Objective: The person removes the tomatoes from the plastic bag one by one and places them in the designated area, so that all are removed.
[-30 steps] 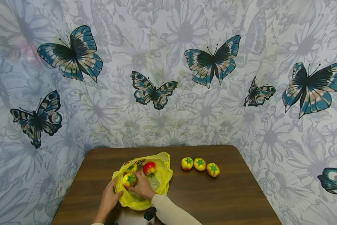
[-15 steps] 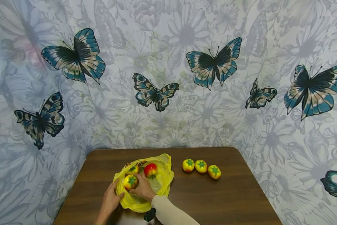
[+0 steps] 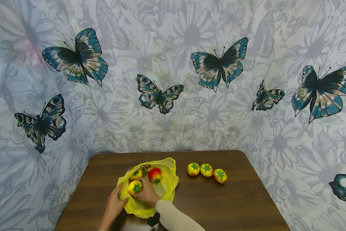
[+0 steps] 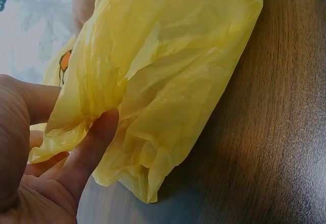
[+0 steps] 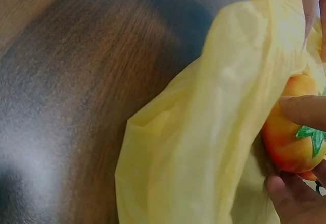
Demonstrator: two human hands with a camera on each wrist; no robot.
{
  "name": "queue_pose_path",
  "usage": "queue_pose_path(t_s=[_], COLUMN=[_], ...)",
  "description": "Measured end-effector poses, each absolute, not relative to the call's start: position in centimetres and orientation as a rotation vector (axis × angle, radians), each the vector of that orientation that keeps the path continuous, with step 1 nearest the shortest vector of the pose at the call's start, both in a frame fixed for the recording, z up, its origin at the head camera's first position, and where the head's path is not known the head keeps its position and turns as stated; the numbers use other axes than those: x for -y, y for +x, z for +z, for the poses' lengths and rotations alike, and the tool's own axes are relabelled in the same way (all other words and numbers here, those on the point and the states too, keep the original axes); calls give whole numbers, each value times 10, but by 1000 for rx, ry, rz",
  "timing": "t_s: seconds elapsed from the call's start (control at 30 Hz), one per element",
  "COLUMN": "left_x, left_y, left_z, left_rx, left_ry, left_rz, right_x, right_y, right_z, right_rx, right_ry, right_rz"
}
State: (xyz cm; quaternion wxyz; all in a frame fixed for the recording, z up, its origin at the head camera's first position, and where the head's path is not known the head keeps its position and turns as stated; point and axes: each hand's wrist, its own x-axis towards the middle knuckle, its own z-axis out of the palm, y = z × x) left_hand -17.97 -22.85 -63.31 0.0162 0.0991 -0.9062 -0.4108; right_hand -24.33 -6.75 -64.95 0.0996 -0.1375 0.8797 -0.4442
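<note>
A yellow plastic bag (image 3: 168, 189) lies with its mouth spread wide on the table. My left hand (image 3: 113, 202) pinches its near left rim; in the left wrist view the thumb (image 4: 99, 132) presses the crumpled plastic against the fingers. Inside the bag, my right hand (image 3: 146, 192) grips a yellow-red tomato (image 3: 134, 188) with a green star-shaped leaf top. The right wrist view has fingers on both sides of this tomato (image 5: 288, 145). Behind it sits another yellow tomato (image 3: 136, 174), partly hidden. A redder round fruit (image 3: 154, 175) rests at the bag's far side.
To the right of the bag, three yellow tomatoes (image 3: 206, 170) with green leaf tops stand in a row on the brown wooden table (image 3: 219, 205). A wall (image 3: 167, 134) with butterfly and flower prints rises behind the table's far edge.
The tomato in my right hand has turned slightly and shows more yellow. Both hands and the bag have hardly moved, while the head view has shifted a little.
</note>
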Motion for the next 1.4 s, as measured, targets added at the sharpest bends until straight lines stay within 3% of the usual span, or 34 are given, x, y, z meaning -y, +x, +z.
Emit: queue_pose_path(t_s=[0.23,0.63,1.4], left_x=[227,226,234], left_y=[-179,-178,-177], left_z=[-633,-634,-633], left_rx=[2808,2815,2788], left_ry=[309,313,315], left_rz=[-1280,-1291,-1269], right_x=[67,66,42], right_y=[-240,-238,-233], right_z=[-648,-653,-633], right_rx=[-2665,-2659,-2523], right_ry=[-500,-427,-448], right_rz=[-1228,-1219,-1501])
